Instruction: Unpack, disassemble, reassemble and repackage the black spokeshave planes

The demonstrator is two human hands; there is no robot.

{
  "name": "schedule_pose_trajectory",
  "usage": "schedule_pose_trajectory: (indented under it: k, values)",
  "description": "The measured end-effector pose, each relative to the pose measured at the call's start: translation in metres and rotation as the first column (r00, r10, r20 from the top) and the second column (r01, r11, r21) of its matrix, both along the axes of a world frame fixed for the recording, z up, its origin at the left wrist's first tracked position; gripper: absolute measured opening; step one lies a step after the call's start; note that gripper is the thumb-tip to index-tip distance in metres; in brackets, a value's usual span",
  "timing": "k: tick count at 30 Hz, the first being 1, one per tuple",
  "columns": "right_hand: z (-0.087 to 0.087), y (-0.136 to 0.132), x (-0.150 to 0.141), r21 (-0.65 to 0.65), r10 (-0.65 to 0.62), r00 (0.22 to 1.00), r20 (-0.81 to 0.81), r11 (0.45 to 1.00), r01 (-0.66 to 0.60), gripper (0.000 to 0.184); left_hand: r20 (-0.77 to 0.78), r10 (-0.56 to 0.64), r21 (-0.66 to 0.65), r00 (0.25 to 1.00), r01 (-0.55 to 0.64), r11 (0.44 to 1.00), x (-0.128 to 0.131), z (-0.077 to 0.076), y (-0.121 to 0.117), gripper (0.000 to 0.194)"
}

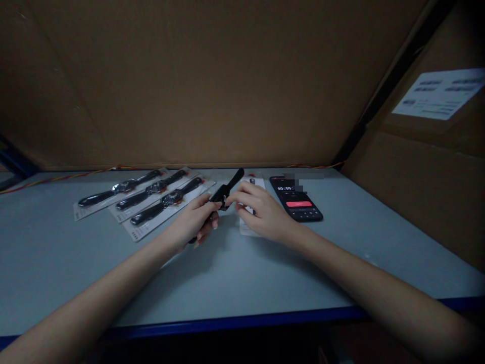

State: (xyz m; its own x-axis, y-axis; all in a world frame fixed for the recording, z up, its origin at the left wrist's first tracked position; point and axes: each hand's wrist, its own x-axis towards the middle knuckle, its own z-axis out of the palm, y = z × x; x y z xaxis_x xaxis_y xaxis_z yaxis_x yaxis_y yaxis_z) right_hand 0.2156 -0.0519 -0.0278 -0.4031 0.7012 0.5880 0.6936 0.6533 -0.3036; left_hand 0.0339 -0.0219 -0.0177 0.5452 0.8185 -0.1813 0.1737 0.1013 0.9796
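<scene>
Three packaged black watch-like pieces [153,191] at left on grey table [212,283], left hand [197,215] wrapped round loose black strapped item [220,194] above mid-table, right hand [263,208] pinched narrow at its middle, grip unclear, card [248,229] behind, phone [299,205] flat at right.

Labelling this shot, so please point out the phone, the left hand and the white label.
Phone [296,199]: head view, on its screen.
Left hand [194,219]: head view, on its thumb side.
White label [435,95]: head view, on its face.
</scene>
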Motion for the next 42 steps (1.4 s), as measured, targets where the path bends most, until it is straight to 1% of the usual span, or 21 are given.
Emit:
schedule_pose_trajectory:
  k: [4, 7, 9, 13, 15, 18, 23, 25, 27, 31, 33, 35, 38, 40, 42]
  values:
    - [-0.0003, 0.0022, 0.0057, 0.07, -0.061, 0.992, 0.109, 0.996, 0.053, 0.026, 0.001, 0.004, -0.02, 1.0, -0.004, 1.0, -0.0001, 0.0016, 0.0003, 0.007]
    - [-0.0007, 0.0033, 0.0077, 0.095, -0.105, 0.987, 0.118, 0.991, 0.094, 0.027, -0.004, 0.013, -0.043, 1.0, -0.013, 0.999, 0.0006, 0.0031, -0.0007, 0.005]
    - [-0.0009, 0.0035, 0.0067, 0.069, -0.073, 0.995, 0.072, 0.995, 0.068, 0.029, -0.01, 0.011, -0.055, 1.0, -0.012, 0.998, 0.001, 0.0034, -0.0012, 0.006]
    - [-0.0012, 0.0034, 0.0032, -0.022, 0.072, 0.996, -0.048, 0.997, -0.073, 0.026, -0.018, 0.006, -0.064, 1.0, -0.007, 0.998, 0.0016, 0.0027, -0.0017, 0.006]
    - [-0.0012, 0.0035, 0.0028, -0.046, 0.095, 0.992, -0.089, 0.994, -0.099, 0.026, -0.02, 0.016, -0.065, 1.0, -0.017, 0.998, 0.0016, 0.0023, -0.0017, 0.007]
    - [-0.0003, 0.0033, 0.0046, -0.043, 0.054, 0.996, -0.072, 0.997, -0.057, 0.027, -0.02, 0.018, -0.064, 1.0, -0.019, 0.998, 0.0013, 0.0019, -0.0015, 0.007]
    - [0.0023, 0.0014, 0.0072, 0.045, -0.095, 0.988, 0.119, 0.995, 0.09, 0.027, -0.031, 0.006, -0.061, 1.0, -0.007, 0.998, 0.001, 0.0014, -0.0006, 0.006]
    - [0.0021, 0.0014, 0.0069, 0.059, -0.11, 0.985, 0.135, 0.993, 0.103, 0.027, -0.036, -0.001, -0.065, 0.999, -0.002, 0.998, 0.0009, 0.0008, -0.0001, 0.006]
    - [0.0008, 0.002, 0.006, 0.035, -0.066, 0.993, 0.102, 0.997, 0.062, 0.028, -0.037, -0.009, -0.068, 0.999, 0.007, 0.998, 0.0006, -0.0001, 0.0003, 0.007]
    - [-0.0023, 0.0034, 0.0034, -0.046, 0.048, 0.999, -0.018, 0.998, -0.049, 0.027, -0.037, -0.016, -0.061, 0.999, 0.013, 0.998, -0.0002, -0.0016, 0.0004, 0.007]
    - [-0.0027, 0.0037, 0.0027, -0.081, 0.062, 0.996, -0.058, 0.994, -0.067, 0.025, -0.043, -0.005, -0.06, 0.999, 0.003, 0.998, -0.0002, -0.0014, -0.0001, 0.006]
    - [-0.0023, 0.0035, 0.0028, -0.106, 0.053, 0.997, -0.064, 0.993, -0.06, 0.025, -0.043, 0.004, -0.064, 0.999, -0.007, 0.998, 0.0002, -0.0008, -0.0009, 0.006]
    - [-0.0007, 0.0023, 0.0032, -0.094, 0.027, 1.0, 0.001, 0.995, -0.026, 0.028, -0.042, 0.006, -0.066, 0.999, -0.009, 0.998, 0.0012, -0.0004, -0.0018, 0.006]
    - [0.0006, 0.0009, 0.0033, -0.059, 0.018, 0.996, 0.083, 0.998, -0.013, 0.029, -0.051, 0.004, -0.065, 0.999, -0.007, 0.998, 0.0016, -0.0009, -0.0019, 0.005]
    - [0.0017, -0.0004, 0.0031, -0.023, 0.01, 0.986, 0.167, 1.0, -0.006, 0.027, -0.058, -0.003, -0.064, 0.998, -0.001, 0.998, 0.0017, -0.0018, -0.0014, 0.004]
